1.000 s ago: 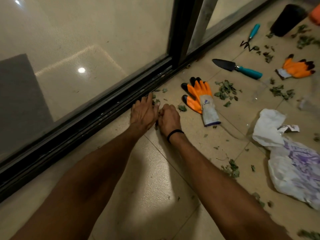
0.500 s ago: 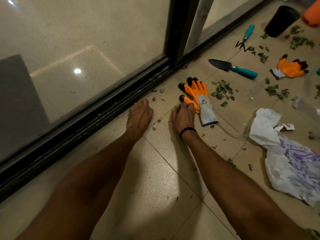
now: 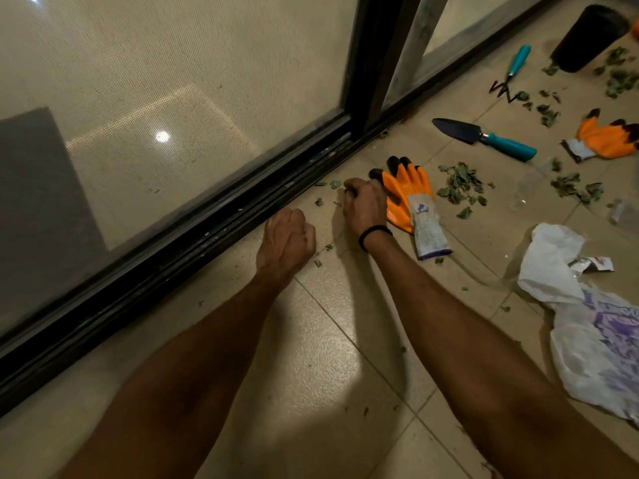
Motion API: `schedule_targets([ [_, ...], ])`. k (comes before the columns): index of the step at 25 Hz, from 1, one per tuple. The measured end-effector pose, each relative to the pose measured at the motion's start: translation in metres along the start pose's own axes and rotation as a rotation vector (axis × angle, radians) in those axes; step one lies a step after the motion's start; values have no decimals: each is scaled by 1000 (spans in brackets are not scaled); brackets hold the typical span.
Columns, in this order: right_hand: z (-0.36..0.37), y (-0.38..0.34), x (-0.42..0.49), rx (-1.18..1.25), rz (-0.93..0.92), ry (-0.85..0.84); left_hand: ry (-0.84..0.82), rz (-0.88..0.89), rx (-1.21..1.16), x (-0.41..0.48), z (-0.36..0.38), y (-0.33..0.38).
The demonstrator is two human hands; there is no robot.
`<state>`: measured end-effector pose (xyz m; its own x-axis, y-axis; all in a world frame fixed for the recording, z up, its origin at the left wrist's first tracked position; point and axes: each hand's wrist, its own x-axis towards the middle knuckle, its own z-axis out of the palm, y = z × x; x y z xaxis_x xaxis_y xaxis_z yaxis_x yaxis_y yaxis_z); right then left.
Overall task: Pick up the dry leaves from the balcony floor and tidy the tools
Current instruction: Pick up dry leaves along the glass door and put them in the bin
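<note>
Left hand (image 3: 287, 236) and right hand (image 3: 364, 205), flat before, now curl closed, probably around crumbled dry green leaves (image 3: 318, 202); contents hidden.

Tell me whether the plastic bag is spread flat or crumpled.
Crumpled: the bag lies on the floor in wrinkled, bunched folds.

A black metal sliding-door track (image 3: 207, 242) edges the beige floor tiles (image 3: 311, 385); a crumpled white plastic bag (image 3: 553, 271) (purple print) lies rightward.
</note>
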<state>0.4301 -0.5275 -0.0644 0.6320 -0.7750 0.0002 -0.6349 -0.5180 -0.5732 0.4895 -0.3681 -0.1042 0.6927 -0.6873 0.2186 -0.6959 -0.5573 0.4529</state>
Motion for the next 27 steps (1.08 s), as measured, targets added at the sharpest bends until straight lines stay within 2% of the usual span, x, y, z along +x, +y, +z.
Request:
schedule_targets([
  [3, 7, -9, 23, -36, -14, -83, 17, -14, 23, -1, 1, -1],
  [6, 10, -14, 25, -130, -132, -124, -35, -71, -88, 0, 2, -2],
  [8, 10, -13, 22, -151, -155, -128, -55, -29, -29, 4, 2, 0],
  [13, 1, 4, 3, 66, 56, -36, -160, 19, 240, 23, 2, 9],
  [17, -10, 12, -2, 35, 93, -56, -175, 6, 334, 32, 3, 15],
  [20, -8, 6, -5, -73, 14, -224, -192, -23, 322, 30, 4, 15],
  [22, -2, -1, -12, -114, -27, -278, -189, -55, 253, 29, 3, 13],
  [25, 8, -8, -21, -153, -85, -208, -205, -135, 7, 34, -8, 17],
  [27, 11, -8, -29, -186, -105, -174, -214, -105, -41, 37, -14, 22],
])
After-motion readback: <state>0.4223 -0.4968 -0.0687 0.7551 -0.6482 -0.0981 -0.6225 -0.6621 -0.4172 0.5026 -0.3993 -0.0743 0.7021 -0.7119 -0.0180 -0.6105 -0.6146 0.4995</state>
